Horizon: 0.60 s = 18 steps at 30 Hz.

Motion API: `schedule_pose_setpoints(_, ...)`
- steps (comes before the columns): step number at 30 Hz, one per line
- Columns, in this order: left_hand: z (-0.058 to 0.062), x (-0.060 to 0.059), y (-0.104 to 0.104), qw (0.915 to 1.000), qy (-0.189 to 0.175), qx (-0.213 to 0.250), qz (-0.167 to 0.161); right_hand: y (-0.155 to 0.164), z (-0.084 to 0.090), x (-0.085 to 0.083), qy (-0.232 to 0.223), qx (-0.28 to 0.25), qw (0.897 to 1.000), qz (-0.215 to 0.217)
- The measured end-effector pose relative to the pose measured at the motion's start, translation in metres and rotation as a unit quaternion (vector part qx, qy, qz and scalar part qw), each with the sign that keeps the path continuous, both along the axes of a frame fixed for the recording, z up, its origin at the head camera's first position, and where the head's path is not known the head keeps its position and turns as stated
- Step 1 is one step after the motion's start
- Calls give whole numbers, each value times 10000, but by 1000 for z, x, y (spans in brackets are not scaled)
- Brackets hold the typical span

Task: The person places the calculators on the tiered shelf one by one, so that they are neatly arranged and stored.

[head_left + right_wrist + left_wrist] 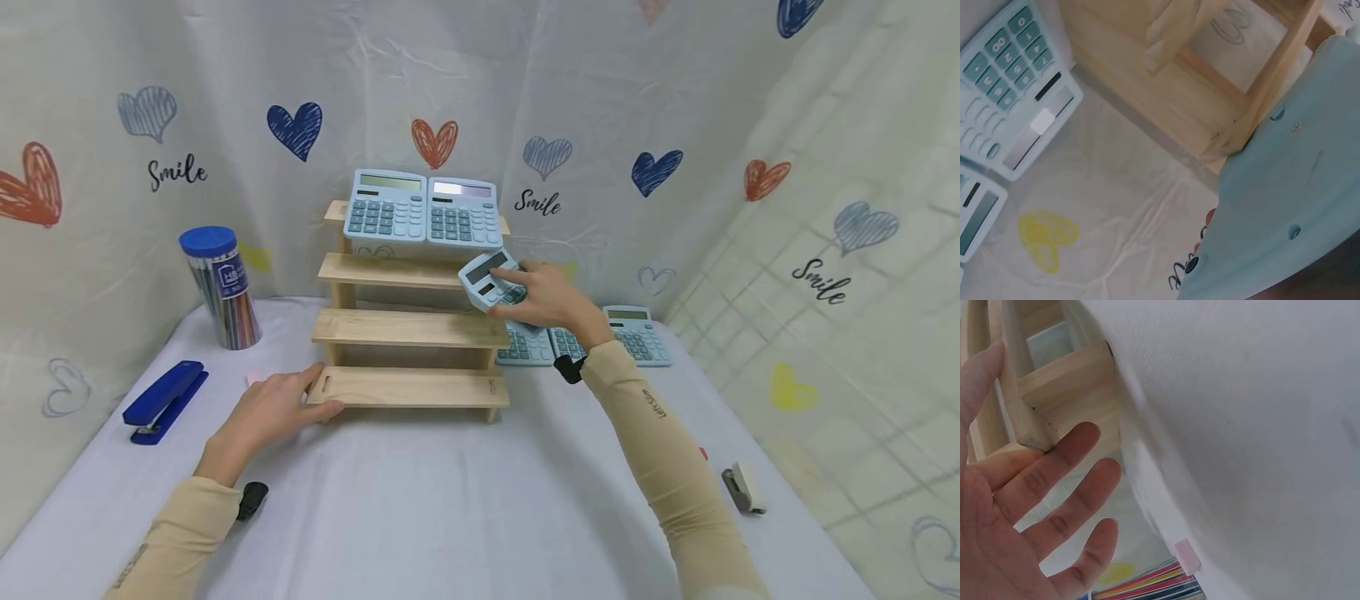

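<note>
Just right of the wooden rack (pixel 411 327), the right hand (pixel 551 296) pinches a tilted calculator (pixel 491 279) that could clip a shelf edge and slip; the open left hand (pixel 264 411) braces the rack's base

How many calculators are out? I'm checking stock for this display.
5: two on the top shelf, one in the right hand, two flat on the table right of the rack. The arm may hide more.

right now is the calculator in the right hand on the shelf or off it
Off it. The right hand holds the calculator tilted in the air beside the shelf, resting on no step.
</note>
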<state>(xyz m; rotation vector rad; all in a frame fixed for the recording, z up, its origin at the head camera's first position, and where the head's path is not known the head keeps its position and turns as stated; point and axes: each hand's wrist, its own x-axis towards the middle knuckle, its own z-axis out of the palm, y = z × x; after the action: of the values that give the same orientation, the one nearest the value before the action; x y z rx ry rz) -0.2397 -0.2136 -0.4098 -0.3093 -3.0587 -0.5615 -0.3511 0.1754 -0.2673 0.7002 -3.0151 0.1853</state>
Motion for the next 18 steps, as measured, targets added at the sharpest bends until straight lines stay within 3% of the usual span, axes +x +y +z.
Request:
schedule_pose_setpoints(9,0,1,1,9999,124,27,-43,-33,-7,-13,259,-336,9991,-70)
schedule_pose_setpoints(18,1,0,0,9999,126,-4,-41,-62,-17,-17,451,-292,9969,-576)
